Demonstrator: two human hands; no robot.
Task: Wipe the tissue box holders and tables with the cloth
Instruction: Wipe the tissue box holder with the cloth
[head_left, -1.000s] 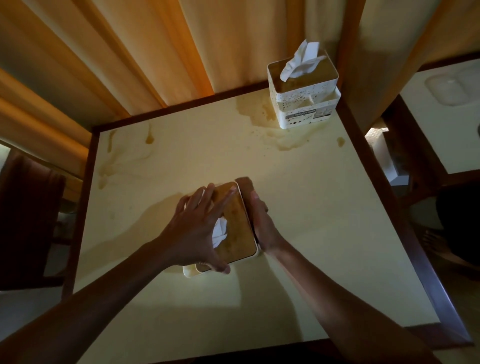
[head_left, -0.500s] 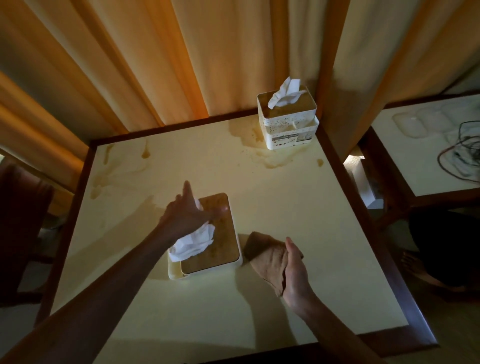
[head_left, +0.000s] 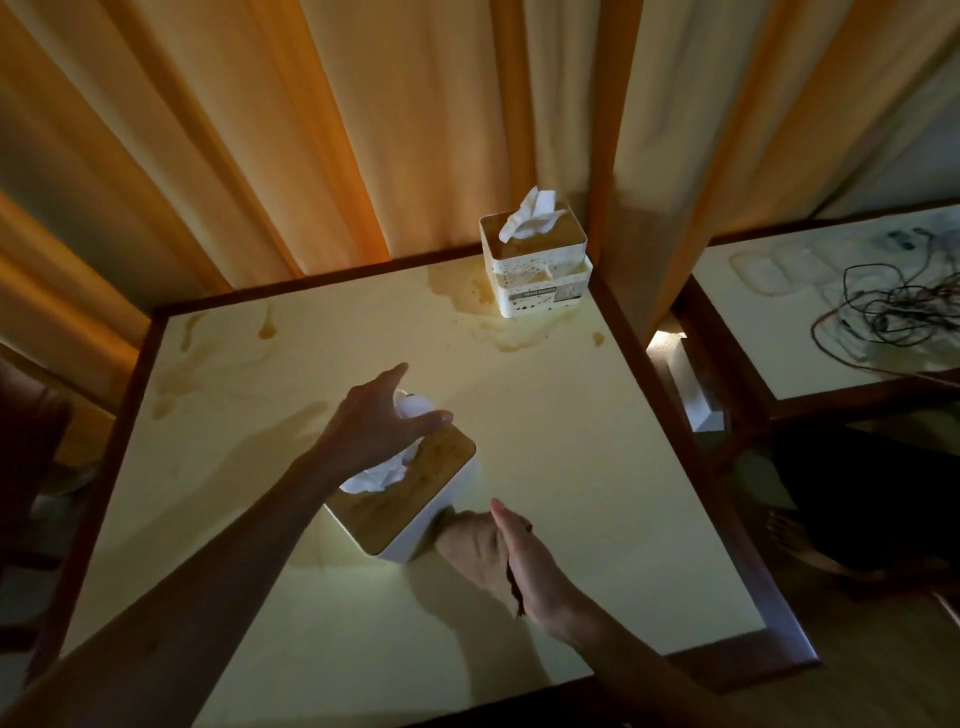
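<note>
A: Landmark: the near white plastic tissue box holder with a wooden lid (head_left: 410, 506), sitting mid-way across the cream-topped table with a dark wood rim (head_left: 587, 467). Left hand (head_left: 371, 434) is over its far end, fingers curled round the white tissue (head_left: 387, 470) sticking up from the lid slot.

B: And the cloth?

A: Brown soft cloth (head_left: 475, 548), pressed to the holder's near-right side wall by the right hand (head_left: 524, 564); fingers look fairly straight, flat against it. Whether the thumb pinches the cloth, cannot tell.

B: Handling?

A: Holder likely light, stiff, smooth-sided; would slide if pushed. Better braced on the lid than by the tissue, which tears. Cloth limp, conforms to corners.

B: Remaining?

A: Second white speckled holder (head_left: 537, 275) at the far-right corner beyond the landmark, brown spill stains (head_left: 511, 332) around it.
</note>
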